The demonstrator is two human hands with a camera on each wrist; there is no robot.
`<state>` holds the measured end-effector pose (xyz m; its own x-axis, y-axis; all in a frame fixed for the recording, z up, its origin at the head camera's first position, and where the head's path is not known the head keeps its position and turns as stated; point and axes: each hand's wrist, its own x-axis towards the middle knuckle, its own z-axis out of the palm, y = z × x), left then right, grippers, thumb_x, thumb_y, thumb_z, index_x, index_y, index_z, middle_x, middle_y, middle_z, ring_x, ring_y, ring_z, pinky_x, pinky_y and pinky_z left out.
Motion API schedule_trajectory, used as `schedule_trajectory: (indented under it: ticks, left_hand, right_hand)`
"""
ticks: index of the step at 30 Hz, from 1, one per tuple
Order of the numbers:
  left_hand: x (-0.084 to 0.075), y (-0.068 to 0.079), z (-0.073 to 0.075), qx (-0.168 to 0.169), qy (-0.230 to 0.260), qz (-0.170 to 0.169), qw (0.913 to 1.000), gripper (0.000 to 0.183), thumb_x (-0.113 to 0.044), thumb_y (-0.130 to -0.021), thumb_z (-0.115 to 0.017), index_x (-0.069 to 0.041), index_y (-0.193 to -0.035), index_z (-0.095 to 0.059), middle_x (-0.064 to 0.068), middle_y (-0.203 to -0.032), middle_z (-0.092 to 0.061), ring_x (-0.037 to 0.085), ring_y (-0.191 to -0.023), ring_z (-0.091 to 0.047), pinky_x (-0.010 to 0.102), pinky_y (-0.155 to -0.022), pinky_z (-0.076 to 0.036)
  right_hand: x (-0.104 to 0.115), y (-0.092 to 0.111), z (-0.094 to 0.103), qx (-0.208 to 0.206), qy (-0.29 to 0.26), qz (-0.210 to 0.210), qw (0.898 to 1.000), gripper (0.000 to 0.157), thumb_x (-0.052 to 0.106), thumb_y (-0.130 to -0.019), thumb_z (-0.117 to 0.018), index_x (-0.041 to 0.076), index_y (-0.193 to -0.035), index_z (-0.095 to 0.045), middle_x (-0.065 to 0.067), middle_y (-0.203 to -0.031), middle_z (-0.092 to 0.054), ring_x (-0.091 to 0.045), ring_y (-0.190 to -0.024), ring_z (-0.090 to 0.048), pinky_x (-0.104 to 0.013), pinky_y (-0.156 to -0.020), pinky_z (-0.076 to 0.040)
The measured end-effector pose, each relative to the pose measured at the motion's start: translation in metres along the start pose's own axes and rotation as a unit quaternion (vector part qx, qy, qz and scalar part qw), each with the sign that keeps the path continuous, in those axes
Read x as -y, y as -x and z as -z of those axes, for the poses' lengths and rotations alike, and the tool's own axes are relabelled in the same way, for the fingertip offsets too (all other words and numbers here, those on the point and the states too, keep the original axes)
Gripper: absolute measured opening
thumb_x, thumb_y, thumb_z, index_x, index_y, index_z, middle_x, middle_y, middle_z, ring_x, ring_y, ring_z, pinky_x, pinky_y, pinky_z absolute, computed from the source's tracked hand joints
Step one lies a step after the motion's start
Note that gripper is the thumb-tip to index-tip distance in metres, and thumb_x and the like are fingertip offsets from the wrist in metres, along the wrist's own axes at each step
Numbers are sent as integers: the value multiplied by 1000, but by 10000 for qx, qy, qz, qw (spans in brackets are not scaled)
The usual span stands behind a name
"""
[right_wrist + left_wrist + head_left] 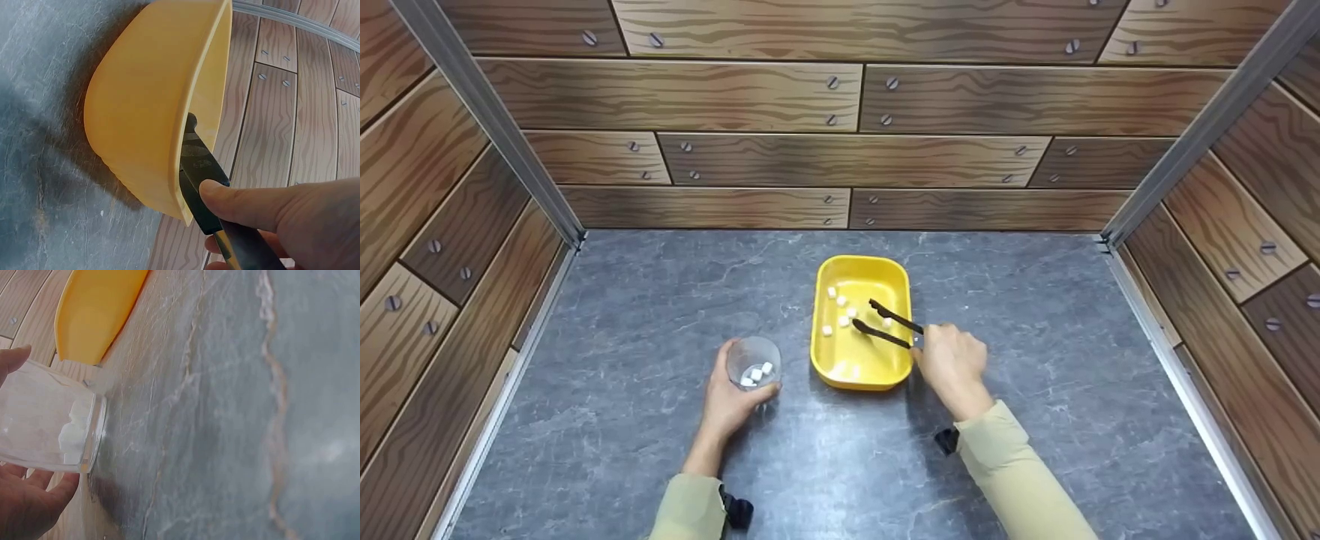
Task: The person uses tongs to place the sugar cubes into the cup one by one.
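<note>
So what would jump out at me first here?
Probably the bright yellow tray on the gray tabletop, with small white pieces scattered inside. At its right side, the right hand holds black tongs over it. Left of the tray, the left hand grips a clear cup containing more pieces.

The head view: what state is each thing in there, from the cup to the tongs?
Clear cup: roughly upright, white cubes at its bottom.
Yellow tub: upright, uncovered, more white cubes lying loose inside.
Black tongs: open, tips apart, within the tub's rim.
Left hand: holding the cup.
Right hand: gripping the tongs.
</note>
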<state>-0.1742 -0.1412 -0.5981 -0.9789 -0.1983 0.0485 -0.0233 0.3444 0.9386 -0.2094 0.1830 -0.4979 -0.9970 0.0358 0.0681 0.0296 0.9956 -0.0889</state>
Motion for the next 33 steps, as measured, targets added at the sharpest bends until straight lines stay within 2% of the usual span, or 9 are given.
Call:
schedule_trajectory:
  ticks: [9,16,23,28,33]
  left_hand:
    - [1,0,1,32,51,-15,10000,104,-23,-60,-94,-8,-147,-37,24,-140,-47,41,-125,-47,54,-104,-38]
    - [-1,0,1,97,21,9,10000,102,-21,-61,-93,-11,-146,-38,22,-139,-48,40,-125,-48,54,-102,-40]
    - [-1,0,1,99,17,14,9999,102,-21,-61,-93,-10,-147,-37,22,-139,-48,40,-125,-48,54,-103,-39]
    - [0,0,0,65,49,-18,10000,103,-20,-61,-93,-9,-147,-37,22,-139,-48,40,-125,-48,54,-103,-39]
    - [1,1,-1,45,19,-21,10000,106,-20,-60,-93,-7,-148,-35,24,-139,-47,42,-124,-48,55,-103,-39]
  right_hand:
    - [10,-4,1,215,300,-109,9993,31,34,-83,-75,3,-86,-73,-12,-71,-64,-37,-62,-62,-48,-49,-49]
    - [19,-4,3,59,603,-47,9982,29,32,-84,-75,4,-85,-74,-14,-71,-64,-39,-63,-64,-49,-49,-51]
    - [22,-2,9,402,684,-34,9968,29,32,-87,-70,3,-91,-73,-15,-72,-63,-38,-65,-64,-49,-52,-52]
    - [20,2,14,555,560,-59,9969,35,38,-85,-73,3,-92,-73,-15,-75,-66,-38,-66,-64,-49,-52,-52]
    - [18,7,14,450,532,45,9976,42,43,-81,-77,2,-90,-73,-14,-73,-66,-38,-62,-63,-48,-48,-50]
